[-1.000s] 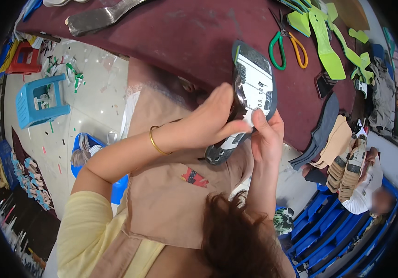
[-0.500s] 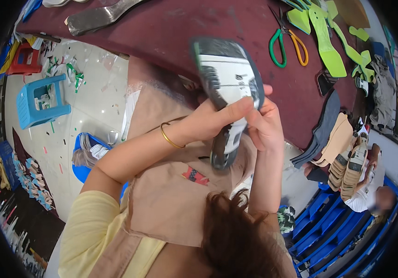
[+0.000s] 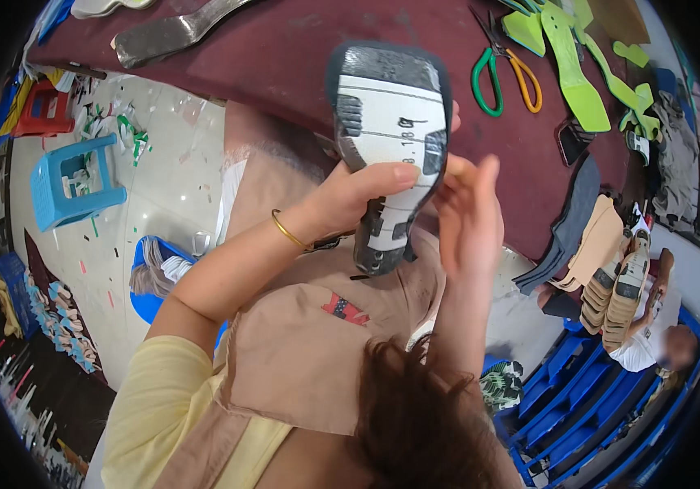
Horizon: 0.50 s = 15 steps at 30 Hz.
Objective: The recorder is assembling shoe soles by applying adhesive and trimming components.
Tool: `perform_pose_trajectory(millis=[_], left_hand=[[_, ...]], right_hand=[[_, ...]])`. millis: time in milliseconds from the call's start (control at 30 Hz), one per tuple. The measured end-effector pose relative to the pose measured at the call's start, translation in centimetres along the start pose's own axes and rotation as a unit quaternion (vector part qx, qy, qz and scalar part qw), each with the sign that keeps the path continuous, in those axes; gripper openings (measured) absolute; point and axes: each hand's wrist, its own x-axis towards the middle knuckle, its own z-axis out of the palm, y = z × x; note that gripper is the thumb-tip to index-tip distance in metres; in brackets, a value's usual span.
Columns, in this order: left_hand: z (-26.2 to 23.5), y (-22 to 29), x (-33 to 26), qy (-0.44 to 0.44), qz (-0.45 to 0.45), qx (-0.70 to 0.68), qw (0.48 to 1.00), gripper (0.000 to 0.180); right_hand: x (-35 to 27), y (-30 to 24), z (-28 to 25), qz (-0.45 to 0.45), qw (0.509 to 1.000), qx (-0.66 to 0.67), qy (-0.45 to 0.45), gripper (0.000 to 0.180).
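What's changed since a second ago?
The black-and-white, shoe-shaped piece has moved left and up, less slanted. The left hand holds it, thumb across the white underside; the right hand has lifted its thumb off; whether its fingers touch is unclear. The green-and-orange-handled scissors stay on the maroon table.

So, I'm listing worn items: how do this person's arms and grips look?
The left arm has a short, pale yellow sleeve and a thin gold-coloured bangle at the wrist. The right forearm is bare; any sleeve above is unclear. Left grip and right grip wear no gloves.
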Motion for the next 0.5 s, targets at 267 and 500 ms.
perform_pose_trajectory(millis=[267, 500], left_hand=[[0.9, 0.5, 0.5, 0.057, 0.060, 0.032, 0.996, 0.066], [-4.7, 3.4, 3.5, 0.139, -0.186, 0.222, 0.947, 0.052]], right_hand=[[0.9, 1.0, 2.6, -0.090, 0.959, -0.268, -0.005, 0.040], [3.9, -0.4, -3.0, -0.020, 0.933, -0.358, -0.043, 0.039]])
